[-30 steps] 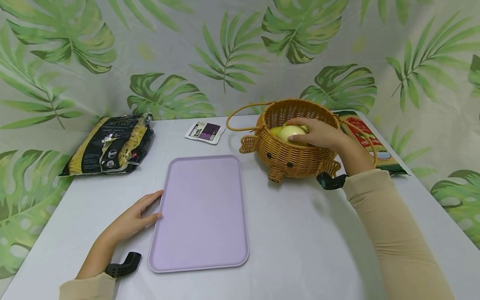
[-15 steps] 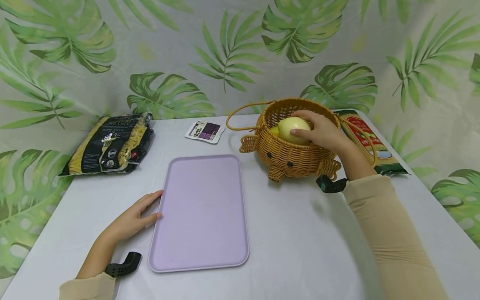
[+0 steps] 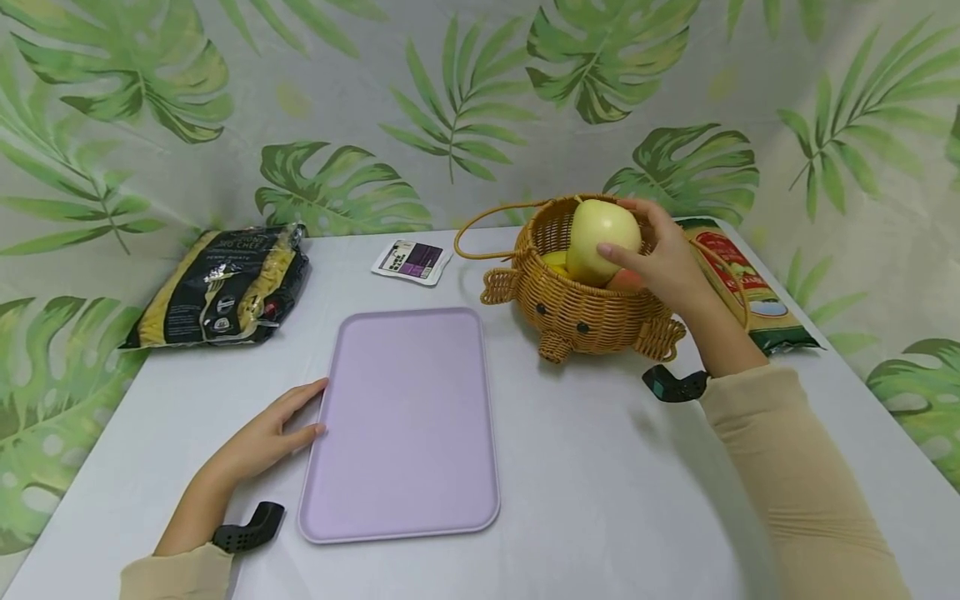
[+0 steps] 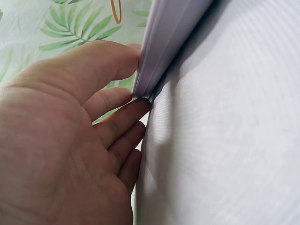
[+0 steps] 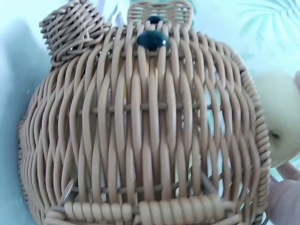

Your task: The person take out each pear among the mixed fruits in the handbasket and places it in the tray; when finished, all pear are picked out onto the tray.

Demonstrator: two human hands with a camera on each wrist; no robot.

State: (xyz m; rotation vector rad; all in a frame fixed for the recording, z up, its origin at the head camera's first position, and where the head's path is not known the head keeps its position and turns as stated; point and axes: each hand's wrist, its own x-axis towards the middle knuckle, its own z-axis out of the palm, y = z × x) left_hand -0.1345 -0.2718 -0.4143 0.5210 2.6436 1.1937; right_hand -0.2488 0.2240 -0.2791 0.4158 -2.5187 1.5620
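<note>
In the head view my right hand (image 3: 663,254) holds a pale yellow-green pear (image 3: 603,237), thumb on the near side and fingers behind. The pear is at the rim of a brown wicker basket (image 3: 585,321) with an animal face; the basket's weave (image 5: 150,108) fills much of the right wrist view, the pear (image 5: 281,117) at its right. Inside the basket show a yellow fruit (image 3: 556,260) and a reddish fruit (image 3: 626,282). My left hand (image 3: 258,442) rests by the left edge of a lilac tray (image 3: 405,425), thumb and fingertips touching its rim (image 4: 161,44).
A black and yellow bag of penne (image 3: 225,287) lies at the back left. Behind the tray is a small white and purple packet (image 3: 412,262). A green and red bag (image 3: 757,292) lies right of the basket, partly hidden by it and my arm.
My right hand has lifted the pear from inside the basket up to its rim, uncovering the reddish fruit below. My left hand and the tray have stayed in place.
</note>
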